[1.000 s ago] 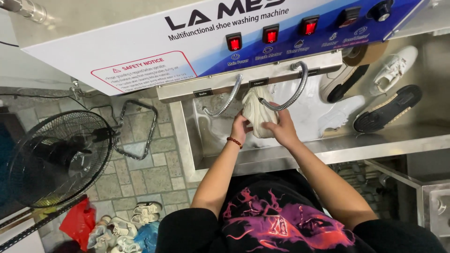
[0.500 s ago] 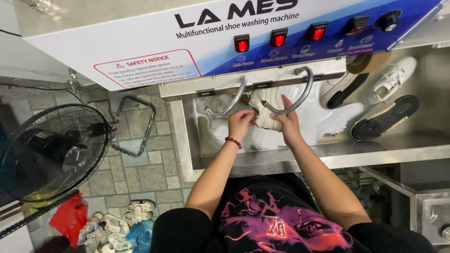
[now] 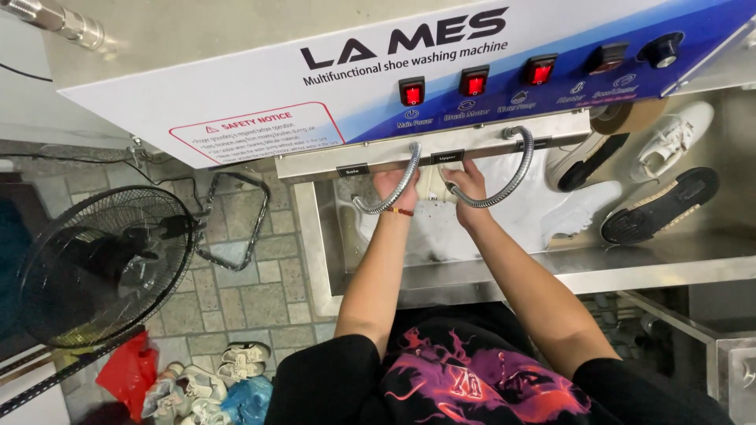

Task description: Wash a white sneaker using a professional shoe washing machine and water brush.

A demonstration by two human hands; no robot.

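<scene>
Under the front lip of the white-and-blue washing machine panel [image 3: 331, 86], both hands reach into the stainless steel wash basin [image 3: 504, 271] and close on a cream-white sneaker [image 3: 431, 182], which is pushed up beneath the panel so that only a strip of it shows between them. The left hand [image 3: 391, 186], with a red bead bracelet at its wrist, grips the shoe's left side; the right hand [image 3: 466, 182] grips its right side. The fingers of both hands are wrapped around the shoe, though their tips are hidden under the panel's metal edge. Just outside the left hand a flexible metal hose [image 3: 390, 197] curves down and crosses the wrist; a second flexible metal hose [image 3: 496, 185] loops just outside the right hand. Below the held shoe, white foam lies in the basin. Further right of the right hand, well apart from it, lie a white sneaker [image 3: 579, 208], a black-soled shoe turned sole up [image 3: 660, 206], and a white laced sneaker [image 3: 669, 138]. Far to the left of the left hand, a black floor fan [image 3: 102, 264] stands on the tiled floor [image 3: 252, 291], with a red plastic bag [image 3: 126, 374] and several pale shoes [image 3: 205, 382] near it.
</scene>
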